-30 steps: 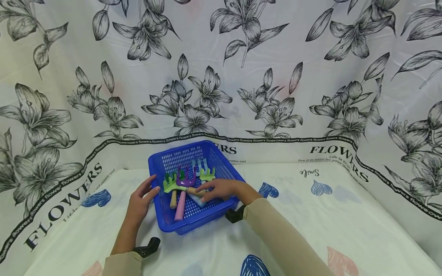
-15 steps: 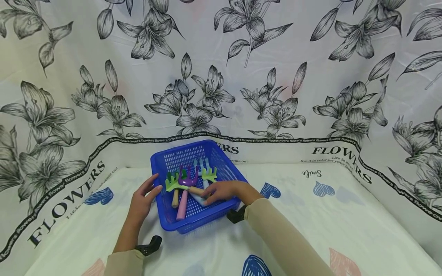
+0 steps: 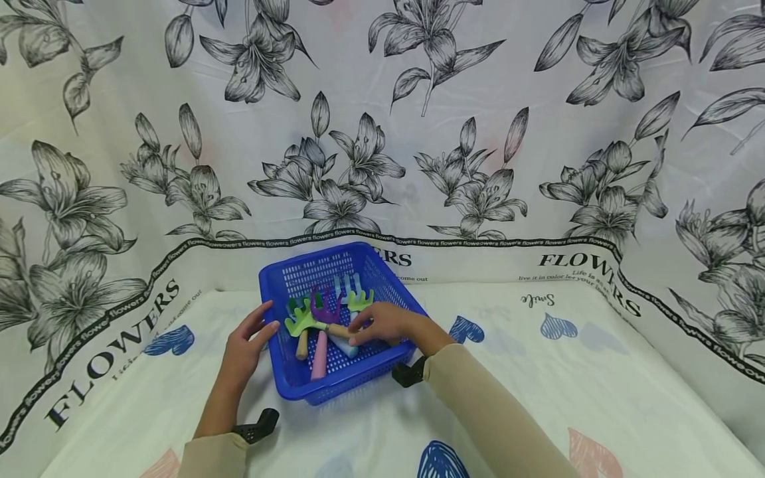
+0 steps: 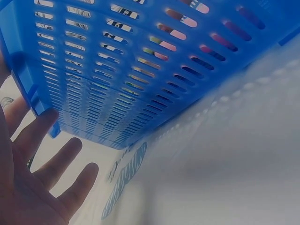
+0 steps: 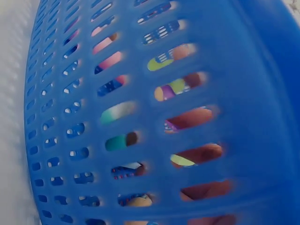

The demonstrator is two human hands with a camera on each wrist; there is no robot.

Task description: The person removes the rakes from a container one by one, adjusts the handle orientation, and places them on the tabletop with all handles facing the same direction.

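In the head view a blue plastic basket point(image 3: 325, 392) holds several small garden rakes. My right hand point(image 3: 382, 324) reaches over its right side, thumb and fingertips pinching the wooden handle of a light green hand rake point(image 3: 301, 321). A purple rake point(image 3: 326, 312) with a pink handle lies under that handle. Another light green rake point(image 3: 360, 302) and a pale blue one point(image 3: 348, 285) lie farther back; a dark green one is partly covered. My left hand point(image 3: 244, 345) touches the basket's left rim. In the left wrist view its lower fingers point(image 4: 79, 190) are straight and spread beside the slotted wall.
The basket stands on a white cloth point(image 3: 538, 398) with printed hearts. Behind it hangs a flower-printed curtain point(image 3: 412, 179). In the right wrist view the basket's slotted wall point(image 5: 234, 117) covers most of the hand and rakes.
The pink handle has shifted slightly right within the basket, and the light green rake in my right hand has turned a little. The right fingers have risen slightly; my left hand stays at the rim.
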